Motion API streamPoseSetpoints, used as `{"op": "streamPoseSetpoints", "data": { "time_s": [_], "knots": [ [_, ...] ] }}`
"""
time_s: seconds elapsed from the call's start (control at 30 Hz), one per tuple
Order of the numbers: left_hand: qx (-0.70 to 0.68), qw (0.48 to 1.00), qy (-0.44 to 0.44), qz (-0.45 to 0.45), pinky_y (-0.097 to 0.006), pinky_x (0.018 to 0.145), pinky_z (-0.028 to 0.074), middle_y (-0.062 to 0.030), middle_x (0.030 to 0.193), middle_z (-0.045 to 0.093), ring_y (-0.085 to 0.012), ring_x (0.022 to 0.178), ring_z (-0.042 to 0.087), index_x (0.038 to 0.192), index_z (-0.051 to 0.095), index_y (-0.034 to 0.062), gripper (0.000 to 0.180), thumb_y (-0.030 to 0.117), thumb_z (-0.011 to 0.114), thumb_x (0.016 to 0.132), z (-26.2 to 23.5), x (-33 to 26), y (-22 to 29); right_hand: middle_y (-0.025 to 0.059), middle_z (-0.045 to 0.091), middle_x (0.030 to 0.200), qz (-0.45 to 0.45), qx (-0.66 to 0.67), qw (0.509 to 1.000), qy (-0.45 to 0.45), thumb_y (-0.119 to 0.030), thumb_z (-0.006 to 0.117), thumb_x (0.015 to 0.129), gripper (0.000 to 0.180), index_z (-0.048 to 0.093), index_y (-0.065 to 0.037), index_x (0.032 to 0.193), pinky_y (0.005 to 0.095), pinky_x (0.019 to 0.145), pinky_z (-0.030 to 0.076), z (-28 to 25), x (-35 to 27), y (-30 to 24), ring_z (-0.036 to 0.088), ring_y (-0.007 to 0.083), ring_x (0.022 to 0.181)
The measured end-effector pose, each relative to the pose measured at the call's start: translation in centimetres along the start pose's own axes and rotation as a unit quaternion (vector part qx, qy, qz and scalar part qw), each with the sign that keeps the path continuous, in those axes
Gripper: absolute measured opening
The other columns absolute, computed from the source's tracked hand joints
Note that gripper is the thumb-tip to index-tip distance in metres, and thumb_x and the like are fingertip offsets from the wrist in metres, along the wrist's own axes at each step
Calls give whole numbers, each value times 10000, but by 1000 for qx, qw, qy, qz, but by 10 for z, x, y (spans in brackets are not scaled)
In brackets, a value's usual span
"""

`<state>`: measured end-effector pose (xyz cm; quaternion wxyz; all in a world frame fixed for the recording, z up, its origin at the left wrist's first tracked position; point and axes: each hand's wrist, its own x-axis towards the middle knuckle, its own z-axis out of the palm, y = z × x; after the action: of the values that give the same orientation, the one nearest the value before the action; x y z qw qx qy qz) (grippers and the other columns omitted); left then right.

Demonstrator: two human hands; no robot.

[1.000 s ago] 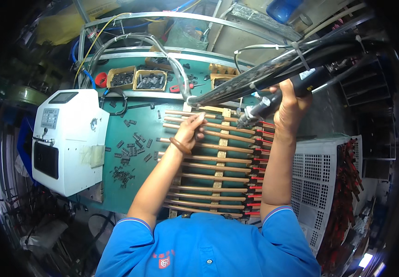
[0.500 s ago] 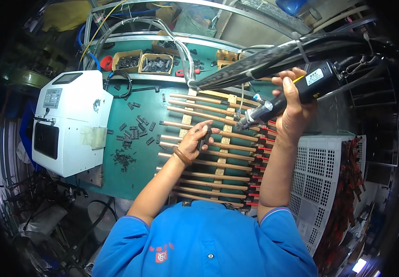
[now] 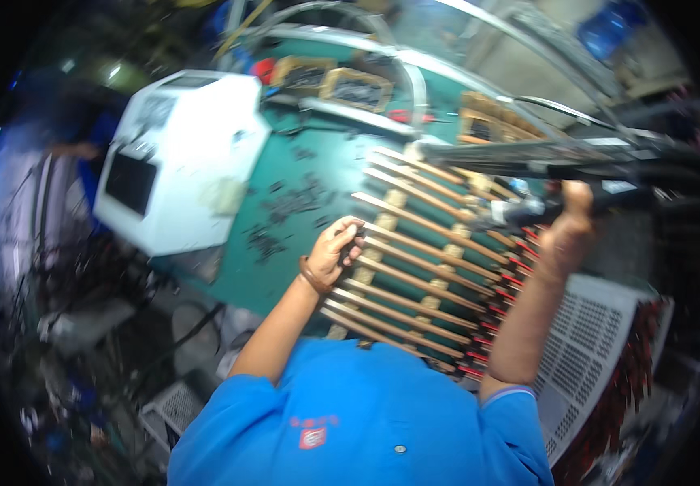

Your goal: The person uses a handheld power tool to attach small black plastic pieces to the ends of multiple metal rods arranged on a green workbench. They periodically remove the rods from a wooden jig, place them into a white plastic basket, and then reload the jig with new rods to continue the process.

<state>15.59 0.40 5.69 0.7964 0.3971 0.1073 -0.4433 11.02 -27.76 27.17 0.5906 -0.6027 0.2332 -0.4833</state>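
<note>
A big white box-shaped machine (image 3: 178, 158) is parked on the green workbench (image 3: 317, 174), left of a wooden slatted rack of long rods (image 3: 423, 267). A black handheld power tool (image 3: 544, 209) is gripped over the rack's far right side by the right hand (image 3: 564, 231), fingers wrapped around it. The rack's left edge is touched by the left hand (image 3: 335, 251), fingers curled together on something small and dark that can't be made out.

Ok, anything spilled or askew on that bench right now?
Small dark parts lie scattered loose over the green mat beside the white machine, not in the trays behind. The rods on the wooden rack sit evenly. The frame is motion-blurred, so finer damage can't be judged.

green workbench (image 3: 301, 202) | white machine (image 3: 180, 162) left | perforated white crate (image 3: 601, 356) right
</note>
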Motion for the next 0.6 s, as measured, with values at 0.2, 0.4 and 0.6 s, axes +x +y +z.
{"op": "streamPoseSetpoints", "data": {
  "time_s": [0.2,0.4,0.6],
  "knots": [
    [124,954,269,49,-174,410,316,-4,726,557,-54,519,486,974,617,52,248,297,611,938,-116,-104,24,128,664,797,3,6,1000,-29,-27,647,804,117,621,38,897,308,719,522,-19,-3,0,634,187,721],
    [620,661,392,155,-405,659,498,-117,824,680,-303,745,653,902,657,104,143,216,694,821,-164,-142,27,128,656,879,-6,2,998,-60,-35,646,847,162,606,29,990,265,737,510,-17,-6,-5,627,163,766],
    [680,581,423,147,-435,670,503,-80,896,679,-308,815,647,900,618,122,122,205,678,834,-155,-99,17,107,652,892,1,14,997,-79,-18,635,851,216,599,23,1060,260,750,490,-15,-13,-9,603,159,772]
  ]
}}
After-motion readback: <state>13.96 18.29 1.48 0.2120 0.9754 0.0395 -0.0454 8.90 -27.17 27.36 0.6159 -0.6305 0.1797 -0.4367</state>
